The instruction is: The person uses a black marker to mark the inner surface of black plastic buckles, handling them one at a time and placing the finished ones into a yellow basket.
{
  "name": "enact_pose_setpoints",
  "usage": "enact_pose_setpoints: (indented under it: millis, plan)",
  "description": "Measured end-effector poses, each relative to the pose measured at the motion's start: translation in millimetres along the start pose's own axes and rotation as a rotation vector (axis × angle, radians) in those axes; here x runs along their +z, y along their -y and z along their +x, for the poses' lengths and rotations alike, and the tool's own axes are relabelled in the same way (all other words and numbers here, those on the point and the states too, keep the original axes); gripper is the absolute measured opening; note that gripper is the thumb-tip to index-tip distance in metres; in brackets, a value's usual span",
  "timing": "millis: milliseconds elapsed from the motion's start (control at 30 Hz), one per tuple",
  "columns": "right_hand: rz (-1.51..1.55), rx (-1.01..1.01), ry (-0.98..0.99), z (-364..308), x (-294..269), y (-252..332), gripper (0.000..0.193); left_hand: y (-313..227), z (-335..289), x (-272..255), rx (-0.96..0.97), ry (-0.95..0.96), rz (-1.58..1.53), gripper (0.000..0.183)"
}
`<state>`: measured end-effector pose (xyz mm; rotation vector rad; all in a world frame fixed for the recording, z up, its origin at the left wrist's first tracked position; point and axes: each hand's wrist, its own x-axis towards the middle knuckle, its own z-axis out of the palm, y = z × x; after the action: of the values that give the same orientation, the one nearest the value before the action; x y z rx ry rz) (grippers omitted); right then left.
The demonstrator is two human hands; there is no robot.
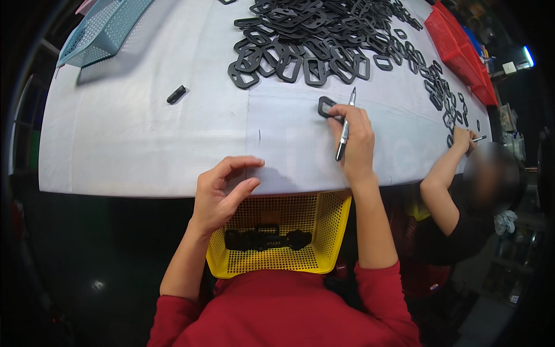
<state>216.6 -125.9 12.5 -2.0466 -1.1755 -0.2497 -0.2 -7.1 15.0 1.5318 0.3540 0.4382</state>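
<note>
My right hand (355, 141) holds a pen (346, 126) slantwise, its fingers folded around the barrel, and the fingertips touch one black ring (325, 106) lying flat on the white table (144, 139) just below the big pile. My left hand (222, 194) rests at the table's near edge, holding nothing, fingers loosely curled and parted, thumb under the index finger.

Containers: I count three baskets. The yellow basket (332, 222) sits on my lap below the table edge, between my forearms; a few black pieces (267, 239) lie on its floor, bunched in a dark row, too tangled for me to count. A blue basket (101, 29) stands at the far left corner, tipped against the rim; I cannot see into it. A red basket (462, 55) runs along the far right edge, its contents hidden.

On the table: one large pile of rings (315, 40), dozens, overlapping, beyond counting. A thinner trail of rings (442, 92) runs down the right side. One small black clip (176, 94) lies alone to the left, well apart from the pile.

One other person sits at my right; their hand (464, 139) rests on the table with a second pen (479, 139), near the trail
</note>
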Motion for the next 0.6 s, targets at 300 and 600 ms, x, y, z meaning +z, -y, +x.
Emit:
enact_pose_setpoints:
  millis: [300,600]
  plan:
    - [0.822,0.297,0.227,-40,-7,98,0.016,-11,8,25,-0.102,-0.092,-0.417,0.061]
    - [0.829,0.375,0.158,-44,-13,81,0.02,3,-6,8,0.014,-0.106,-0.084,0.052]
